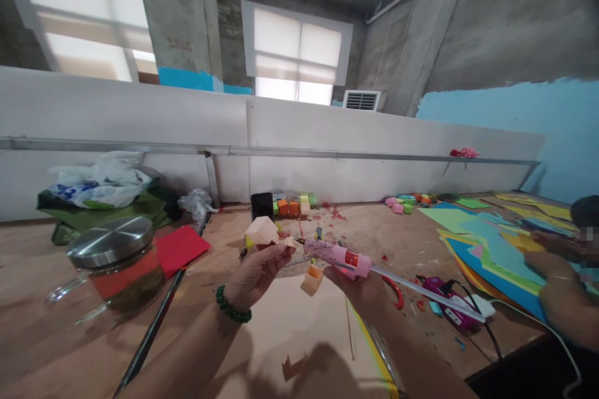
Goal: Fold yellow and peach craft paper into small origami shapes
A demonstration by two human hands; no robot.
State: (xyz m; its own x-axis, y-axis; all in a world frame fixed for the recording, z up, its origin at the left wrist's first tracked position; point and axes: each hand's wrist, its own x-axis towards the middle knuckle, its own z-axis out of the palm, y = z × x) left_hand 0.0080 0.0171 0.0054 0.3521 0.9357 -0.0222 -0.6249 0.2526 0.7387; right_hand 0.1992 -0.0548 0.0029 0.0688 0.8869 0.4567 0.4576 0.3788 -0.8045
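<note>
My left hand (262, 268), with a green bead bracelet at the wrist, pinches a small peach paper piece (291, 245). A larger peach paper box (262, 230) shows just behind its fingers. My right hand (344, 280) is closed around a pink glue gun (334, 257), whose tip points left and meets or nearly meets the small piece. A clear glue stick sticks out of the gun's back. Below the gun, a small open peach box (312, 278) stands on the peach sheet (271, 330). Nearer to me lies a folded peach scrap (294, 366).
At left are a lidded glass jar (124, 268), red paper (181, 249) and bags (103, 187). Small coloured boxes (292, 207) line the back. To the right are a purple power strip (456, 305), cables, coloured sheets (496, 255) and another person's arms (566, 293).
</note>
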